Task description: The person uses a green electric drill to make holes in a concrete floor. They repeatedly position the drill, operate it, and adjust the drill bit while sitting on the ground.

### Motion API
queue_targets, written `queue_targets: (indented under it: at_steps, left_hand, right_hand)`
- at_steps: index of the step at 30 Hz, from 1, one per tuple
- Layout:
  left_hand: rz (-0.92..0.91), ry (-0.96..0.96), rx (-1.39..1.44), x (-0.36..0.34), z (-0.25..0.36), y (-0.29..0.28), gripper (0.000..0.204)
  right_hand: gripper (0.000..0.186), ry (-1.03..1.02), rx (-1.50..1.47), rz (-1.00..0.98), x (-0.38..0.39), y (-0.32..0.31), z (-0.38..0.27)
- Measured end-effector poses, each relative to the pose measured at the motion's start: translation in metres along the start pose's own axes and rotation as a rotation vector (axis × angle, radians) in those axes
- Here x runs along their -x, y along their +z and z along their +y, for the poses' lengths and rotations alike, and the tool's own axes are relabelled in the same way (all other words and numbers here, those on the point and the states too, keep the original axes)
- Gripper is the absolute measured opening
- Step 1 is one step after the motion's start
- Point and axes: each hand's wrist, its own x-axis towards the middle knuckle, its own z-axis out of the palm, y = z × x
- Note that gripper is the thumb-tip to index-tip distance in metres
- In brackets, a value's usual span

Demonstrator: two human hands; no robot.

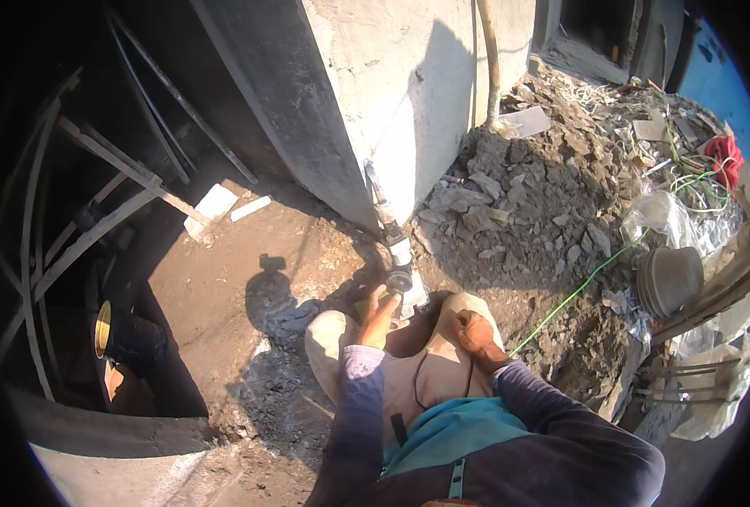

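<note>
A pipe assembly (400,252) with white and black sections runs down past the foot of a concrete column and ends near my knees in a round black fitting (399,280). My left hand (378,319) is closed at this lower end, its fingers against the fitting; part of the grip is hidden. Pale whitish pieces (416,297) lie just beyond my fingers. On my right knee, my right hand (475,330) is curled closed, and what it holds, if anything, cannot be made out. A dark cord (417,380) hangs across my light trousers.
Ahead stands the concrete column (383,84). Broken soil and rubble (519,194) heap up at the right, crossed by a green hose or cable (578,294). Stacked buckets (671,280) stand there. At left are wooden poles (96,228) and a dark bucket (130,336) beside a pit.
</note>
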Motion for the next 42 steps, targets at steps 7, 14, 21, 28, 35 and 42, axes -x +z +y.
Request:
queue_targets:
  at_steps: [7,14,21,28,35,42]
  left_hand:
    - [0.016,0.032,-0.025,-0.002,-0.012,-0.020,0.064]
    - [0.101,0.102,-0.133,-0.028,-0.023,-0.032,0.057]
    - [0.038,0.205,-0.121,-0.020,-0.026,-0.019,0.053]
    - [0.063,0.229,-0.130,-0.016,-0.024,-0.019,0.050]
    - [0.049,0.235,-0.128,-0.016,-0.027,-0.012,0.046]
    - [0.113,0.437,-0.196,-0.041,-0.046,-0.043,0.047]
  right_hand:
    - [0.019,-0.034,-1.219,-0.507,0.012,-0.122,-0.169]
    - [0.029,-1.386,-1.605,-1.220,0.080,-0.249,-0.310]
    - [0.029,-1.330,-1.714,-1.203,0.115,-0.263,-0.340]
    - [0.030,-1.245,-1.791,-1.240,0.124,-0.260,-0.343]
    - [0.029,-1.111,-1.842,-1.185,0.137,-0.260,-0.351]
    - [0.027,-1.272,-1.810,-1.322,0.120,-0.250,-0.354]
